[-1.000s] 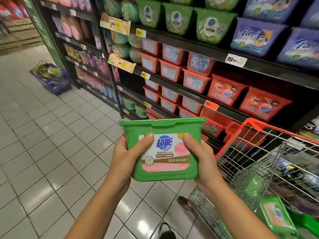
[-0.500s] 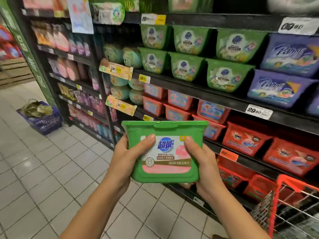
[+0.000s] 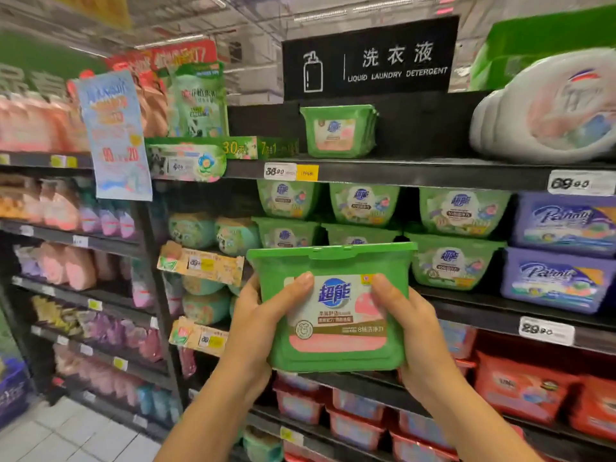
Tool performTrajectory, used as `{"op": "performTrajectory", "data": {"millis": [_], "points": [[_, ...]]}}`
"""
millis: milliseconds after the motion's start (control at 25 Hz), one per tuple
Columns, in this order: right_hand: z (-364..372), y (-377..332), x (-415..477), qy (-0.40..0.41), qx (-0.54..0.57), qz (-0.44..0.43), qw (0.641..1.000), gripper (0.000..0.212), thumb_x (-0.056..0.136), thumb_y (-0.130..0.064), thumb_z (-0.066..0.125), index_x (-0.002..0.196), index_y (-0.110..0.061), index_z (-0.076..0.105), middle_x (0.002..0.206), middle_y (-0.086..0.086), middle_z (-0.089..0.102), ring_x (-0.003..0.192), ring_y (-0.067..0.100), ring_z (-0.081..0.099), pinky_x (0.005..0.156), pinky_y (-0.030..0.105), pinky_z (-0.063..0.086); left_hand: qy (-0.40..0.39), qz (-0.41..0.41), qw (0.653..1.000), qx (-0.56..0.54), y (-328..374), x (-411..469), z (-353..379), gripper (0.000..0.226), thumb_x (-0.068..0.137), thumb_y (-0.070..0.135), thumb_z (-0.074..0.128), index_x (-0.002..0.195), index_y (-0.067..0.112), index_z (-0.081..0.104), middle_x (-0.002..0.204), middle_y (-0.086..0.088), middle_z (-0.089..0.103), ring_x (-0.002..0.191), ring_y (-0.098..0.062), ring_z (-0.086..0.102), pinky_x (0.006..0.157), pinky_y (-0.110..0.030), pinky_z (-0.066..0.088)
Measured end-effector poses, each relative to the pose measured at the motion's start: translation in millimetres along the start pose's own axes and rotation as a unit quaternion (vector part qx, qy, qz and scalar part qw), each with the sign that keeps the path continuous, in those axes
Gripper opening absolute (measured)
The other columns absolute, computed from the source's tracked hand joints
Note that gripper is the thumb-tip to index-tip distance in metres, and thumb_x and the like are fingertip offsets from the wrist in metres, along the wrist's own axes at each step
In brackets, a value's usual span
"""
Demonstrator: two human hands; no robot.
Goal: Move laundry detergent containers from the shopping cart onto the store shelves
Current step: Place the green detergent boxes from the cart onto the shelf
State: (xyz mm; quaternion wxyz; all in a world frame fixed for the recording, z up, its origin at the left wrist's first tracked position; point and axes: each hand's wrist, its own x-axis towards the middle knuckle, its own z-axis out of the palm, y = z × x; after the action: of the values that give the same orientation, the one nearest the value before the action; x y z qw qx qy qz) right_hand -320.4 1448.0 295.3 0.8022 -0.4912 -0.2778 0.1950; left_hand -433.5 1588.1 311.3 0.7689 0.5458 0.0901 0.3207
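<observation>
Head view: two forearms reach up from the bottom edge toward stocked store shelves.
Detergent box point(image 3: 333, 305): a green lidded tub with a blue, white and pink label, held upright in the air at frame centre, in front of the shelves and resting on none.
Left hand point(image 3: 255, 316): grips the tub's side at its 9 o'clock, thumb lying across the label.
Right hand point(image 3: 411, 323): grips the opposite side at 3 o'clock, thumb on the label.
Top shelf point(image 3: 416, 171): at 12 o'clock of the held tub, carrying a matching green tub point(image 3: 338, 131); more may stand behind it, but blur hides how many.
Sign point(image 3: 370, 58): black, above that shelf, reading "Liquid Laundry Detergent".
Middle shelf point(image 3: 483, 313): green tubs point(image 3: 460, 211) stacked two high behind the held one; purple tubs point(image 3: 560, 278) at 3 o'clock.
Lower shelves: red tubs point(image 3: 523, 391) at 5 o'clock.
</observation>
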Motion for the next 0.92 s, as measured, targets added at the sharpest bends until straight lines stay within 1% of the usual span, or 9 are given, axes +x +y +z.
{"op": "performTrajectory", "data": {"millis": [120, 200, 320, 440, 520, 680, 800, 880, 920], "points": [[34, -14, 37, 0.019, -0.001, -0.043, 0.999, 0.061, 0.069, -0.038, 0.074, 0.118, -0.004, 0.063, 0.108, 0.017, 0.072, 0.097, 0.036, 0.070, 0.073, 0.039, 0.061, -0.044, 0.026, 0.999, -0.002, 34, 49, -12, 0.064, 0.058, 0.025, 0.079, 0.116, 0.008, 0.062, 0.100, -0.015, 0.075, 0.085, -0.030, 0.074, 0.060, -0.034, 0.059], [51, -26, 62, 0.025, -0.013, -0.074, 0.997, 0.063, 0.069, -0.039, 0.074, 0.119, -0.004, 0.062, 0.107, 0.017, 0.072, 0.096, 0.035, 0.070, 0.070, 0.035, 0.060, -0.063, 0.042, 0.997, -0.003, 52, 81, -14, 0.064, 0.061, 0.022, 0.083, 0.118, 0.007, 0.061, 0.103, -0.016, 0.074, 0.088, -0.032, 0.073, 0.065, -0.038, 0.060], [66, -51, 100, 0.000, -0.050, -0.105, 0.993, 0.064, 0.068, -0.038, 0.071, 0.123, -0.007, 0.059, 0.109, 0.012, 0.073, 0.098, 0.028, 0.071, 0.075, 0.032, 0.060, -0.096, 0.062, 0.993, -0.007, 76, 128, -10, 0.063, 0.066, 0.021, 0.082, 0.123, 0.004, 0.058, 0.109, -0.018, 0.072, 0.095, -0.035, 0.071, 0.074, -0.043, 0.060], [68, -77, 142, -0.041, -0.127, -0.122, 0.984, 0.067, 0.068, -0.025, 0.081, 0.127, -0.010, 0.055, 0.116, 0.009, 0.071, 0.105, 0.026, 0.069, 0.086, 0.036, 0.057, -0.121, 0.103, 0.987, -0.008, 95, 172, -2, 0.061, 0.067, 0.023, 0.080, 0.121, 0.004, 0.059, 0.108, -0.018, 0.072, 0.093, -0.034, 0.071, 0.071, -0.041, 0.059], [66, -91, 173, -0.045, -0.168, -0.141, 0.975, 0.069, 0.067, -0.026, 0.078, 0.129, -0.010, 0.052, 0.119, 0.009, 0.069, 0.107, 0.025, 0.068, 0.090, 0.040, 0.055, -0.139, 0.131, 0.982, -0.004, 106, 204, 4, 0.058, 0.067, 0.024, 0.078, 0.119, 0.006, 0.060, 0.106, -0.015, 0.073, 0.090, -0.032, 0.072, 0.066, -0.036, 0.059], [60, -111, 234, -0.011, -0.210, -0.179, 0.961, 0.075, 0.062, -0.037, 0.084, 0.126, -0.012, 0.054, 0.116, 0.005, 0.070, 0.103, 0.022, 0.069, 0.086, 0.039, 0.057, -0.165, 0.144, 0.975, 0.029, 122, 268, 18, 0.060, 0.065, 0.034, 0.077, 0.118, 0.010, 0.060, 0.104, -0.010, 0.074, 0.089, -0.026, 0.073, 0.065, -0.032, 0.059], [54, -125, 279, -0.003, -0.226, -0.181, 0.957, 0.082, 0.056, -0.041, 0.089, 0.125, -0.013, 0.055, 0.116, 0.005, 0.070, 0.100, 0.021, 0.070, 0.084, 0.041, 0.058, -0.166, 0.147, 0.974, 0.051, 126, 310, 30, 0.058, 0.063, 0.039, 0.076, 0.113, 0.015, 0.061, 0.101, -0.005, 0.076, 0.086, -0.022, 0.074, 0.064, -0.031, 0.059], [48, -129, 305, -0.011, -0.231, -0.170, 0.958, 0.079, 0.057, -0.039, 0.086, 0.125, -0.012, 0.056, 0.114, 0.004, 0.071, 0.099, 0.019, 0.071, 0.082, 0.038, 0.059, -0.162, 0.149, 0.974, 0.057, 124, 334, 35, 0.053, 0.063, 0.040, 0.076, 0.109, 0.019, 0.061, 0.098, -0.002, 0.076, 0.084, -0.020, 0.074, 0.061, -0.030, 0.058], [44, -129, 315, -0.015, -0.244, -0.167, 0.955, 0.076, 0.058, -0.039, 0.085, 0.124, -0.013, 0.058, 0.112, 0.002, 0.072, 0.098, 0.017, 0.071, 0.080, 0.034, 0.059, -0.159, 0.150, 0.974, 0.060, 123, 345, 36, 0.051, 0.063, 0.040, 0.076, 0.108, 0.020, 0.061, 0.096, -0.001, 0.077, 0.082, -0.019, 0.074, 0.060, -0.029, 0.058]]}}
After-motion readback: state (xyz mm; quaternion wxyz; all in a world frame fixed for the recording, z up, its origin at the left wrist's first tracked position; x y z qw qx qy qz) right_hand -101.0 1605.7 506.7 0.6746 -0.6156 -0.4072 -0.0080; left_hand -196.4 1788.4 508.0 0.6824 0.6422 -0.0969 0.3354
